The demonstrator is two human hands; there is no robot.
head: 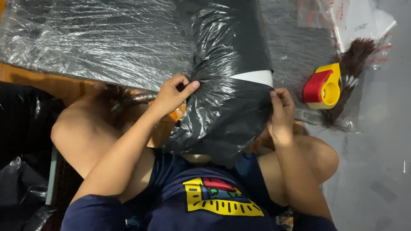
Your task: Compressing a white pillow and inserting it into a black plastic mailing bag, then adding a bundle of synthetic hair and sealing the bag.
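Note:
A crinkled black plastic bag (222, 107) lies over my lap and onto a large flat panel wrapped in clear film (107, 38). My left hand (173, 92) pinches the bag's left edge, thumb against fingers. On the bag's right edge my right hand (281, 111) grips with curled fingers. A white strip (257, 77) shows where the bag meets the black sheet above it.
A red and yellow tape dispenser (322, 87) rests on the film to the right of my right hand, over a bundle of dark brown hair in clear plastic (353, 64). Black plastic bags (21, 128) are piled at the left. Grey floor (376, 162) lies to the right.

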